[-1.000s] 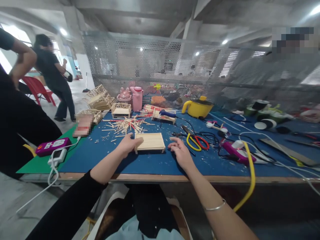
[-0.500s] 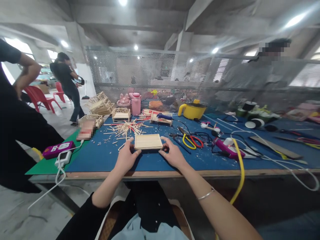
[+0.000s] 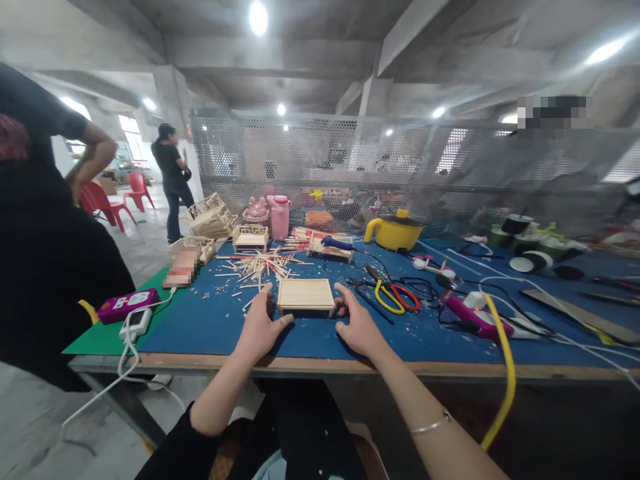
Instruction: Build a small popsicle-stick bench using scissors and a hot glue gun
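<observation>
Two hands frame a small stick-built bench (image 3: 305, 295) on the blue counter (image 3: 210, 320): the left hand (image 3: 260, 327) and right hand (image 3: 357, 327) rest open at its ends, fingertips touching its sides, neither gripping it. Loose sticks (image 3: 257, 265) lie just beyond the left hand; scissors (image 3: 395, 297) and a glue gun (image 3: 475, 313) sit right of the right hand.

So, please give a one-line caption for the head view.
Both hands, left hand and right hand, flank a small wooden stick panel on the blue table beside scissors.
</observation>
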Action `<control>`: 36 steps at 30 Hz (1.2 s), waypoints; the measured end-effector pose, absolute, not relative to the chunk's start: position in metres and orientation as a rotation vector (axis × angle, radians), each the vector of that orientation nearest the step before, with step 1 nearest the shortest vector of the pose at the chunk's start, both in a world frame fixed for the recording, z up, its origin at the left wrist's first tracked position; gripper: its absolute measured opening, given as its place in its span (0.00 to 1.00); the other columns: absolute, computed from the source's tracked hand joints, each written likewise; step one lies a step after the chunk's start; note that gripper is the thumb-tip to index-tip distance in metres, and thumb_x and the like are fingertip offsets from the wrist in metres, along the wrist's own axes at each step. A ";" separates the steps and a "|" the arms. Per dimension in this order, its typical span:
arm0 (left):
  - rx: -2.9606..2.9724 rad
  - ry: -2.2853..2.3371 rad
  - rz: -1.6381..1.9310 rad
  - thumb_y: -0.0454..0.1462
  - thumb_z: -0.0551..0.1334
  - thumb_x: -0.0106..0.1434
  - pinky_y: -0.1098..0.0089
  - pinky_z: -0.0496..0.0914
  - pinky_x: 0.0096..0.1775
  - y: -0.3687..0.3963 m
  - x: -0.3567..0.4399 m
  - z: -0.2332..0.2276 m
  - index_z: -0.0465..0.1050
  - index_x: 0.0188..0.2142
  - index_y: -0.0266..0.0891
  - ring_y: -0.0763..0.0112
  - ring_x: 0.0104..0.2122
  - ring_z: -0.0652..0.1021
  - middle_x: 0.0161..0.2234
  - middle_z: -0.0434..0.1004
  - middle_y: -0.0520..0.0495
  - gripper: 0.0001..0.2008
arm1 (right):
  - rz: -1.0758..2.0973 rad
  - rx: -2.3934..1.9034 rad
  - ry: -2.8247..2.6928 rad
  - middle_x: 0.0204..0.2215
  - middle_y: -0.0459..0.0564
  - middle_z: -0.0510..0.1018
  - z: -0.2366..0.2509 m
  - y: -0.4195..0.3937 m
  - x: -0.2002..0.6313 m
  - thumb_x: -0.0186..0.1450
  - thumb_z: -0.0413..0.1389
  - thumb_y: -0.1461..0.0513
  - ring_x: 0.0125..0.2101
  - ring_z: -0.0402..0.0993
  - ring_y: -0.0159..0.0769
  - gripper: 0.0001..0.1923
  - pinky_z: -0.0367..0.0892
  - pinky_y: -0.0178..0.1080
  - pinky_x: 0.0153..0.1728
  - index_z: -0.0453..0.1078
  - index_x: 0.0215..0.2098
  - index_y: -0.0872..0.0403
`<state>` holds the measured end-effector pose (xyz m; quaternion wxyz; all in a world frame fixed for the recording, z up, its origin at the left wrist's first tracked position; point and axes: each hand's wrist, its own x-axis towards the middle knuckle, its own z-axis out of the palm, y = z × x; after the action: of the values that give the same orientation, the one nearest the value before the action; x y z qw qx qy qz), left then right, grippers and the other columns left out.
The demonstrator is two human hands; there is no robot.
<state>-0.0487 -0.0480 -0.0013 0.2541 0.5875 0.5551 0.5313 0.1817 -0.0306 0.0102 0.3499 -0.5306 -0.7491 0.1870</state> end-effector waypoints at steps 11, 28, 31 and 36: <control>1.646 1.456 1.358 0.43 0.67 0.51 0.61 0.64 0.50 -0.048 -0.048 -0.003 0.54 0.61 0.37 0.58 0.49 0.71 0.50 0.69 0.39 0.40 | -0.004 -1.015 -1.702 0.58 0.56 0.62 0.072 -0.023 0.160 0.64 0.49 0.57 0.57 0.60 0.43 0.29 0.60 0.48 0.54 0.51 0.63 0.52; 1.698 1.513 1.308 0.39 0.66 0.52 0.64 0.68 0.47 -0.045 -0.053 -0.006 0.53 0.60 0.39 0.65 0.42 0.75 0.42 0.74 0.45 0.38 | 0.056 -0.860 -1.693 0.56 0.53 0.66 0.086 -0.017 0.139 0.67 0.46 0.53 0.55 0.62 0.42 0.26 0.57 0.50 0.57 0.53 0.62 0.49; 1.661 1.510 1.297 0.39 0.66 0.53 0.64 0.68 0.47 -0.044 -0.053 -0.006 0.53 0.61 0.39 0.66 0.42 0.75 0.43 0.74 0.44 0.38 | 0.351 -1.209 -1.553 0.41 0.54 0.72 0.037 -0.010 0.174 0.64 0.49 0.51 0.40 0.71 0.39 0.30 0.67 0.47 0.45 0.54 0.60 0.54; 1.687 1.563 1.306 0.37 0.65 0.53 0.64 0.68 0.46 -0.043 -0.050 -0.005 0.56 0.59 0.39 0.66 0.40 0.76 0.40 0.75 0.46 0.35 | 0.584 -1.291 -1.838 0.37 0.47 0.75 0.003 -0.016 0.186 0.53 0.62 0.57 0.37 0.72 0.36 0.45 0.66 0.42 0.45 0.47 0.64 0.52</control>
<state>-0.0501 -0.0432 -0.0051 0.2460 0.6182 0.5728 0.4787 0.1858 -0.0160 0.0032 0.3991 -0.5100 -0.7263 0.2306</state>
